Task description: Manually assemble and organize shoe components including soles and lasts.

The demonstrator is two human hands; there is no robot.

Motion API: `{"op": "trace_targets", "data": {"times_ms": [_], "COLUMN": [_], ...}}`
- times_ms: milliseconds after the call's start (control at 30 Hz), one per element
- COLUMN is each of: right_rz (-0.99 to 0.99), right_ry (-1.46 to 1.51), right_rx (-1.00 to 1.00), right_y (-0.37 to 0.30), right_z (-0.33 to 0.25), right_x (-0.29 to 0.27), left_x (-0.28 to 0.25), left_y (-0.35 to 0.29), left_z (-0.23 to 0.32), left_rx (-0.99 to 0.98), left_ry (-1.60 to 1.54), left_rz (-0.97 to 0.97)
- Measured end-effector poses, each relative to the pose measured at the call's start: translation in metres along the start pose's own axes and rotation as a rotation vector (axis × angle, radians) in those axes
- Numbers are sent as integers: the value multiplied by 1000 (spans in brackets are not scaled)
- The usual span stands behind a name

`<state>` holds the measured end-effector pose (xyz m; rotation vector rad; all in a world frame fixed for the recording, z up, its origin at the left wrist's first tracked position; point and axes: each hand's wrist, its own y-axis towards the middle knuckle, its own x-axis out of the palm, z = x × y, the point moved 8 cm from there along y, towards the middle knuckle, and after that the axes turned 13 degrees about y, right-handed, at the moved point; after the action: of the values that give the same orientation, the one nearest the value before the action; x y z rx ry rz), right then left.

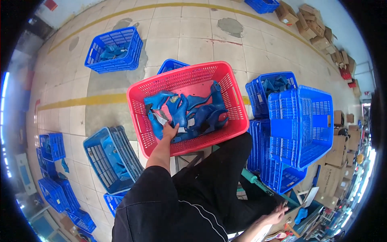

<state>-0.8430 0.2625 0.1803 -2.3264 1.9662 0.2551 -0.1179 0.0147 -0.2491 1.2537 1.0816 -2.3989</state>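
Tilted in front of me is a red plastic basket [188, 151] with slotted walls. Several shiny blue foot-shaped pieces lie heaped in it, some with white paper slips. My left hand [170, 131] reaches over the basket's near rim. Its fingers are closed around the lower end of a blue foot-shaped piece [177, 109]; the fingertips are partly hidden. At the lower right, my right hand [277, 214] is away from the basket, beside a workbench. Its fingers are slightly bent and apart, and I see nothing in them.
Stacked blue crates [316, 125] stand close on the right. A darker blue crate [96, 161] is at the left, and another blue crate [133, 52] sits farther off on the tiled floor. Cardboard boxes [314, 26] line the far right. A green machine part [258, 182] is near my leg.
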Motion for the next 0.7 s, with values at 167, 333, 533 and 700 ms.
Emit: {"op": "trace_targets", "data": {"times_ms": [167, 333, 533, 700], "right_rz": [43, -256, -252, -220], "right_ry": [-39, 308, 220, 238], "right_rx": [-210, 126, 197, 148], "right_y": [47, 71, 70, 67], "right_z": [-17, 19, 21, 17], "right_x": [3, 35, 17, 19], "left_x": [-1, -12, -38, -42], "left_y": [9, 22, -20, -36], "left_z": [63, 116, 197, 224], "left_rx": [-214, 32, 374, 952], "left_ry": [41, 49, -123, 149], "left_rz": [-15, 193, 30, -744]}}
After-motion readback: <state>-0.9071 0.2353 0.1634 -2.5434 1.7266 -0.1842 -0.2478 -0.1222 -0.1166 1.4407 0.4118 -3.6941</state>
